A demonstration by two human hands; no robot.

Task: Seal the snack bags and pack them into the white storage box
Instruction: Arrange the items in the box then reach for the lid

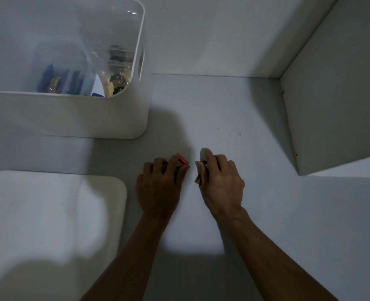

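Note:
The white storage box stands at the upper left with several snack bags inside, blue ones on the left and a dark one on the right. My left hand grips a small red-orange packet on the table just below the box's right corner. My right hand is curled round a small white object with a dark and yellow strip showing under the palm. What that object is I cannot tell. The two hands are close together, a short gap between them.
A white lid lies flat at the lower left, beside my left forearm. A white upright panel rises at the right, and a wall runs along the back. The grey table surface lies between the box and the panel.

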